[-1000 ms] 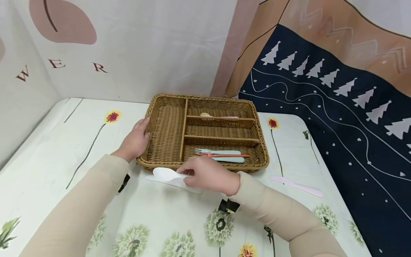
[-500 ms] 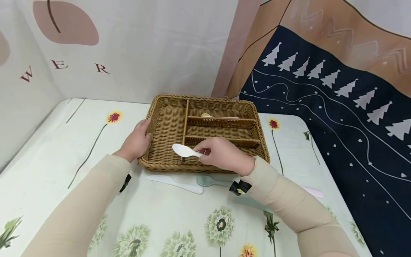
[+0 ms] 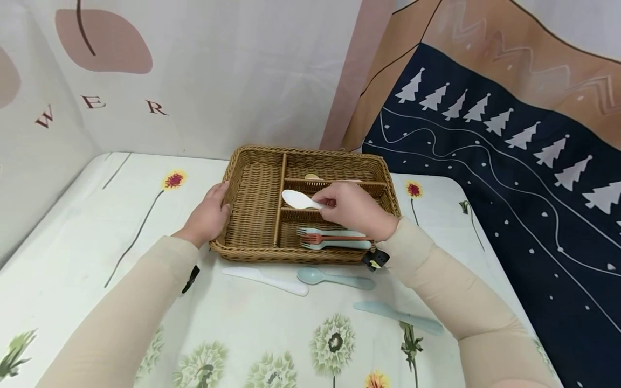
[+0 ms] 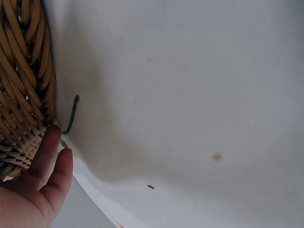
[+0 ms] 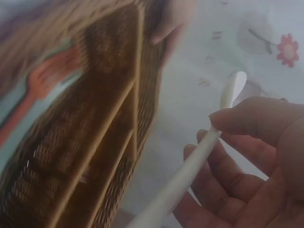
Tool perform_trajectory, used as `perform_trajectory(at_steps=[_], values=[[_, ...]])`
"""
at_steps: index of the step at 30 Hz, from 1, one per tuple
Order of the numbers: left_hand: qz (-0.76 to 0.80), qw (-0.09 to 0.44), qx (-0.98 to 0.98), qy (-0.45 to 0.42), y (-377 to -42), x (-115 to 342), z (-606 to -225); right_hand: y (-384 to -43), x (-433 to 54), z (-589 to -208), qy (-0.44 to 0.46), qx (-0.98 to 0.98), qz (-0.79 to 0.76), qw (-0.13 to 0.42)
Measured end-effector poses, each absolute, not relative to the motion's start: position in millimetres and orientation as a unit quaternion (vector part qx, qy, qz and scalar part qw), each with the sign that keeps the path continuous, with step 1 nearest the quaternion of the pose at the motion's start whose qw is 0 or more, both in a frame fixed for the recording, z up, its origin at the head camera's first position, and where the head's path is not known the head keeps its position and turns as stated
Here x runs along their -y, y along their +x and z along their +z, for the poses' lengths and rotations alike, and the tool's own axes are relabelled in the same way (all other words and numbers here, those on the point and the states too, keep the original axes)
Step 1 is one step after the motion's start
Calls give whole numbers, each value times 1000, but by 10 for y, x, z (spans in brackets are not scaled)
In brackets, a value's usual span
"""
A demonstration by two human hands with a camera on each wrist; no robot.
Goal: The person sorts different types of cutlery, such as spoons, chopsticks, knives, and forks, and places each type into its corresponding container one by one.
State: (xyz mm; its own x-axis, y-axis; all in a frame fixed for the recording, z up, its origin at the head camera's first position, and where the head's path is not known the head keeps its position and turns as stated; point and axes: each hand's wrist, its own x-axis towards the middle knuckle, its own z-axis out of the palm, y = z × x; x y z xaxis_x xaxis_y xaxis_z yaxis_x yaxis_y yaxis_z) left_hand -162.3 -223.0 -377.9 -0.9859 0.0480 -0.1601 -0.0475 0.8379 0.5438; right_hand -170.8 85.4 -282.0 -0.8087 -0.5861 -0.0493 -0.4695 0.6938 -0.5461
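Observation:
My right hand (image 3: pixel 358 209) pinches a white spoon (image 3: pixel 296 199) by its handle, above the right-hand compartments of a brown wicker cutlery tray (image 3: pixel 256 207). In the right wrist view, the white spoon (image 5: pixel 178 180) sits between thumb and fingertips, its bowl pointing away. My left hand (image 3: pixel 207 215) rests against the tray's left side; in the left wrist view its fingers (image 4: pixel 59 175) lie fairly straight along the outer wicker wall. Inside the front compartment lie an orange fork (image 3: pixel 312 238) and pale blue forks (image 3: pixel 335 245). The back compartment holds a yellowish utensil end (image 3: pixel 312 177), partly hidden by a divider.
In front of the tray, a white knife (image 3: pixel 267 280), a pale blue spoon (image 3: pixel 312 276) and a pale blue knife (image 3: pixel 400 315) lie on the flowered tablecloth (image 3: pixel 271 334). Curtains with printed patterns hang behind and at the right.
My right hand has lifted the white spoon from near the white knife and carried it up and back over the tray. The left hand stays at the tray's left side.

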Motion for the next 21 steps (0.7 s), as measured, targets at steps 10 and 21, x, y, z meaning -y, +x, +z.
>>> perform_trajectory(at_steps=[10, 21], values=[[288, 82, -954, 0, -1619, 2239, -3794, -2011, -906, -2873, -275, -934, -218, 67], [287, 78, -955, 0, -1610, 2237, -3794, -2320, -926, -2998, -256, -948, -177, 61]])
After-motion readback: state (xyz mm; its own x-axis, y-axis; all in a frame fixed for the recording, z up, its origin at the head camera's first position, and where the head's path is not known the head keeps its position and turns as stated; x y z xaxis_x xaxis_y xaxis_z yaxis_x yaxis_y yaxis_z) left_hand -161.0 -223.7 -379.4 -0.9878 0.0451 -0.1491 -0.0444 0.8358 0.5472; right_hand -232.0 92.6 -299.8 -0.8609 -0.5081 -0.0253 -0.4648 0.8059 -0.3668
